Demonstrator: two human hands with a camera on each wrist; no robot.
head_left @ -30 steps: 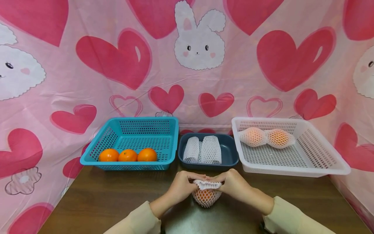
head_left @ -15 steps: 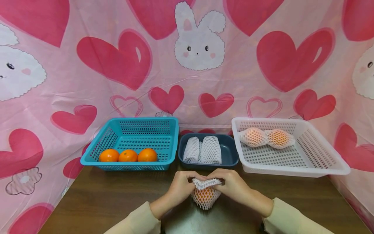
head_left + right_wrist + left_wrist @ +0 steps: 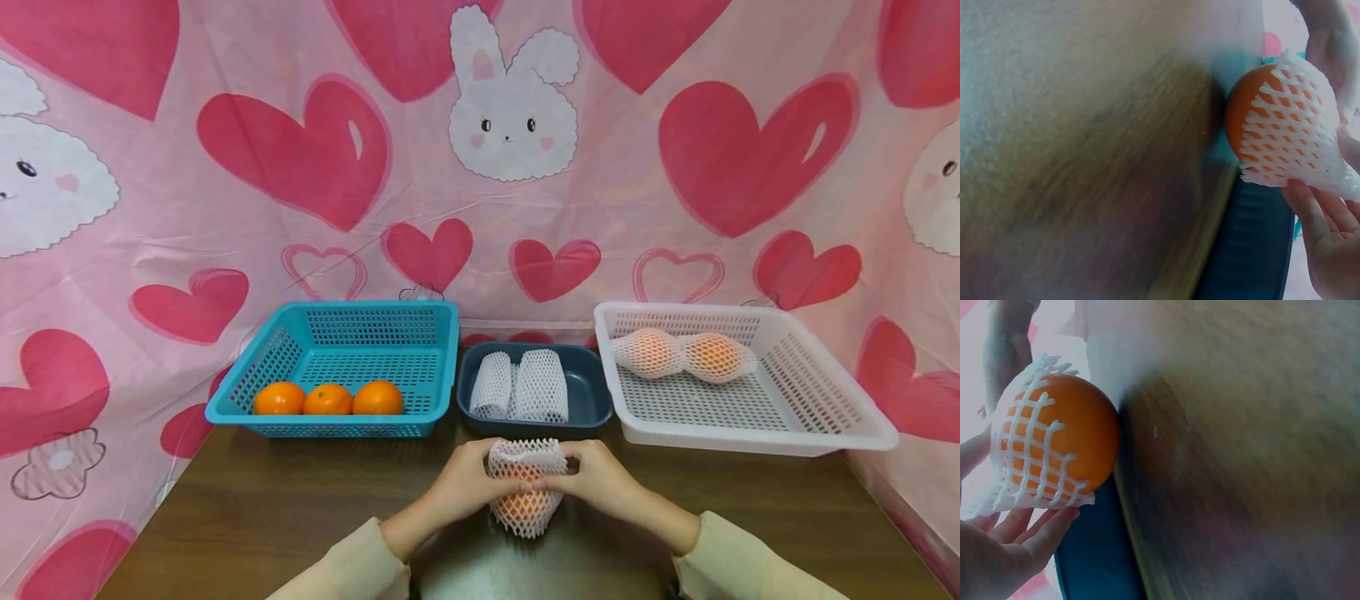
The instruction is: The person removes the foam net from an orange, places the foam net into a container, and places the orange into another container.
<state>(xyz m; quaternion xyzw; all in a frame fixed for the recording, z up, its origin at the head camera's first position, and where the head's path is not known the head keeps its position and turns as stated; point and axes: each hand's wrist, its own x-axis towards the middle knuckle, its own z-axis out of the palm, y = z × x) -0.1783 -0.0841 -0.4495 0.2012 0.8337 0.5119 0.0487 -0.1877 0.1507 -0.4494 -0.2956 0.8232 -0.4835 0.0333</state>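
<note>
Hands (image 3: 461, 481) are gripping a foam net (image 3: 527, 460) partly covering an orange (image 3: 1092, 428) in front of the navy tray (image 3: 588, 396), a white basket (image 3: 761, 438) standing right of it.

I see the person's left hand (image 3: 467, 480) and right hand (image 3: 602, 483) facing each other, each gripping, fingers (image 3: 1054, 536) bent around the far side. The left thumb (image 3: 508, 486) and right thumb (image 3: 558, 482) lie nearer the body than the fingers, tips close together. Behind the fingers, bare wrists (image 3: 411, 527) run back, spreading apart into pale sleeves (image 3: 738, 557).
</note>
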